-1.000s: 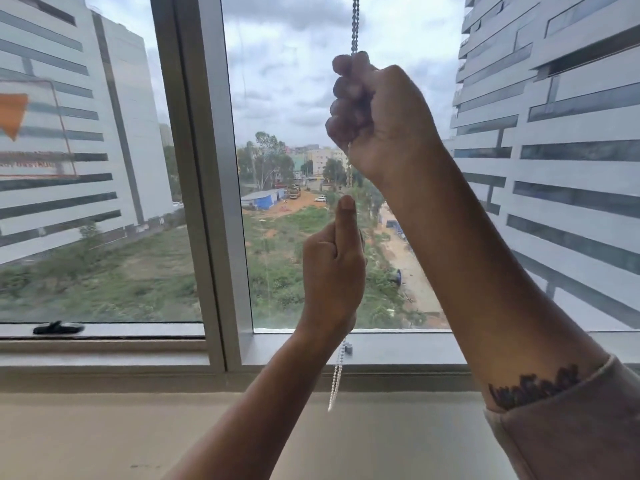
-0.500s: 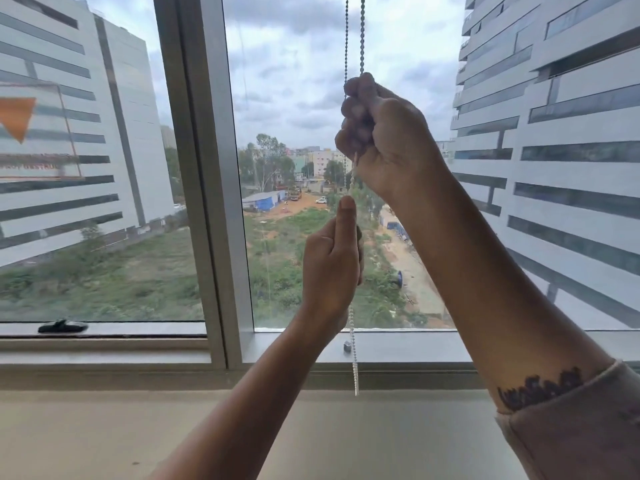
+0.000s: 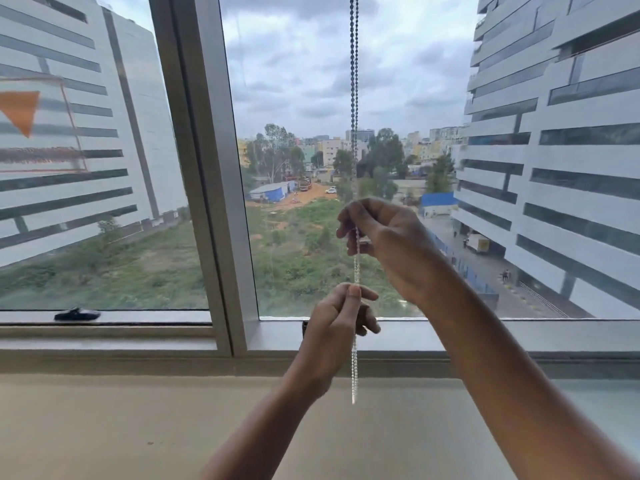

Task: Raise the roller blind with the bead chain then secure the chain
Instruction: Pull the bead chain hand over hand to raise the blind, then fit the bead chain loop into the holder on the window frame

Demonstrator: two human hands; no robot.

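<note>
- The bead chain [image 3: 353, 98] hangs straight down in front of the right-hand window pane [image 3: 298, 81], entering from the top edge of the view and ending in a loose loop below the sill line, in front of the beige ledge [image 3: 138, 427].
- The chain looks dark against the sky and pale and shiny lower down, from the hands to its bottom end.
- The right hand [image 3: 388, 244] is the upper of the 2 hands, its back turned toward the camera. Its fingers curl loosely toward the thumb and pinch the chain at the fingertips, with the rest of the hand partly open.
- The left hand [image 3: 341, 323] sits just below it, near the sill. Its thumb points up and presses the chain against the side of the index finger; the other fingers are curled in but relaxed.
- A short stretch of chain runs taut-looking between the 2 hands, which are near each other but not touching.
- The roller blind itself is out of view; no fabric shows over the glass.
- A grey vertical window frame [image 3: 211, 168] stands to the left of the chain.
- A small black window handle [image 3: 77, 314] lies on the lower frame of the left pane.
- A small dark fitting [image 3: 305, 328] sits on the sill just left of the left hand; what it is cannot be told.
</note>
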